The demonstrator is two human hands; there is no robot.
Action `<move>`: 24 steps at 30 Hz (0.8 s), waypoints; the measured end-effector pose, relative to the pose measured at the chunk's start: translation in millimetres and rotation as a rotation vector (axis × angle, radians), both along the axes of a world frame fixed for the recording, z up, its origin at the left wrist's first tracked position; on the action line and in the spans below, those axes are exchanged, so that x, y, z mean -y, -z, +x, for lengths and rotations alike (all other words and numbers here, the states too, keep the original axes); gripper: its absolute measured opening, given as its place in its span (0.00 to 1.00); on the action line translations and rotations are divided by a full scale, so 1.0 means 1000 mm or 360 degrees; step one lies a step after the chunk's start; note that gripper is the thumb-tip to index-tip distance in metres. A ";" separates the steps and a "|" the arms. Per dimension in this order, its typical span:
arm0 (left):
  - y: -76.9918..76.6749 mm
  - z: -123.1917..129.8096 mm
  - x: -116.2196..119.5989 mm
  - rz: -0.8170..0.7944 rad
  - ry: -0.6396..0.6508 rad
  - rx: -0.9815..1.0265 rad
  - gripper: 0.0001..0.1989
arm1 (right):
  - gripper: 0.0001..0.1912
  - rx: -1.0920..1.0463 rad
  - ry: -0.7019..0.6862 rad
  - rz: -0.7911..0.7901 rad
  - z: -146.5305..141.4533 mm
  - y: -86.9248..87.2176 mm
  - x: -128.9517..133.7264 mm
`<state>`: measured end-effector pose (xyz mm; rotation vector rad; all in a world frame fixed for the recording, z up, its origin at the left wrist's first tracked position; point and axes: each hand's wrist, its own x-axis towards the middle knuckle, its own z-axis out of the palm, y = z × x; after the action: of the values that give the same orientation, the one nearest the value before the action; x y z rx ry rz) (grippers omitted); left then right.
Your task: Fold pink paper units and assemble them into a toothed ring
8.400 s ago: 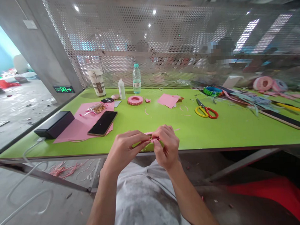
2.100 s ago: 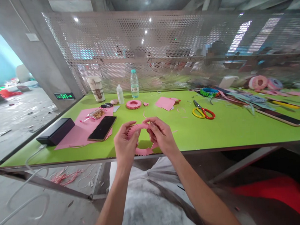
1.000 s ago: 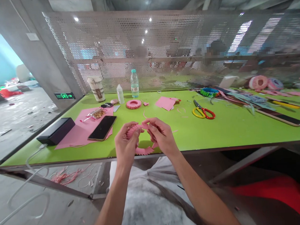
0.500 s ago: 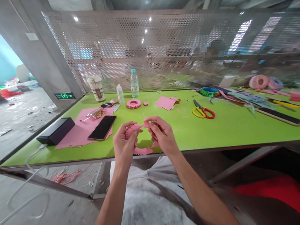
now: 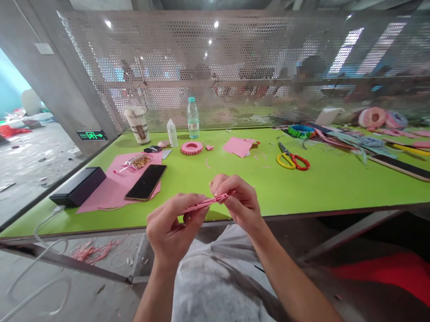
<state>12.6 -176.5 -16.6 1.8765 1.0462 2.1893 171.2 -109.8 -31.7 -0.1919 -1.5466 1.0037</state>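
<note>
A strip of folded pink paper (image 5: pixel 208 202) is stretched between my two hands, seen nearly edge-on above the front edge of the green table (image 5: pixel 266 192). My left hand (image 5: pixel 177 224) pinches its left end between thumb and fingers. The right end, which looks crumpled or layered, is gripped by my right hand (image 5: pixel 240 200). Beyond them a finished-looking pink pleated ring (image 5: pixel 191 148) lies flat beside a small pink scrap (image 5: pixel 209 147). My fingers hide parts of the strip.
Left: black box (image 5: pixel 79 187) with a white cable, phone (image 5: pixel 146 182), pink sheet (image 5: pixel 91 197), snack bag (image 5: pixel 138 161). Back: cup (image 5: pixel 138 125), white bottle (image 5: pixel 172 134), water bottle (image 5: pixel 192 118). Right: scissors (image 5: pixel 292 157), second phone (image 5: pixel 404 167). A perforated screen (image 5: pixel 203 52) stands behind.
The pink pleated piece has been raised from the table and turned nearly edge-on. Both hands now hold it; my left hand has shifted left and down, my right hand slightly down.
</note>
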 end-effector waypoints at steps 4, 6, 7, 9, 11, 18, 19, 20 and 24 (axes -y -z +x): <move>0.001 -0.004 -0.006 0.0033 0.0129 -0.0077 0.11 | 0.15 0.0084 0.0056 0.0003 0.001 -0.002 -0.003; 0.002 -0.006 -0.008 0.0011 0.0115 -0.0094 0.10 | 0.16 0.0112 0.0083 0.0017 0.002 -0.003 -0.004; 0.002 -0.007 -0.009 0.0010 0.0109 -0.0118 0.09 | 0.16 0.0126 0.0093 0.0029 0.002 -0.003 -0.004; 0.003 -0.009 -0.010 0.0004 0.0107 -0.0176 0.09 | 0.17 0.0172 0.0114 0.0051 0.004 -0.003 -0.003; 0.002 -0.010 -0.010 0.0004 0.0118 -0.0218 0.09 | 0.19 0.0238 0.0140 0.0061 0.004 -0.004 -0.001; -0.002 -0.014 -0.009 -0.0091 0.0173 -0.0192 0.07 | 0.15 0.0344 0.0188 0.0227 0.005 -0.006 0.003; -0.003 -0.015 -0.009 -0.0142 0.0181 -0.0165 0.06 | 0.14 0.0358 0.0211 0.0234 0.005 -0.005 0.004; -0.004 -0.014 -0.010 -0.0211 0.0199 -0.0123 0.04 | 0.13 0.0372 0.0240 0.0218 0.005 -0.005 0.005; -0.005 -0.009 -0.016 -0.0553 0.0412 0.0283 0.06 | 0.09 0.0372 0.0421 0.0109 0.003 -0.005 0.006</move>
<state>3.5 -160.9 -12.0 1.5391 1.0082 1.8508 174.0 -116.0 -27.1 -0.4668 -1.7117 0.7376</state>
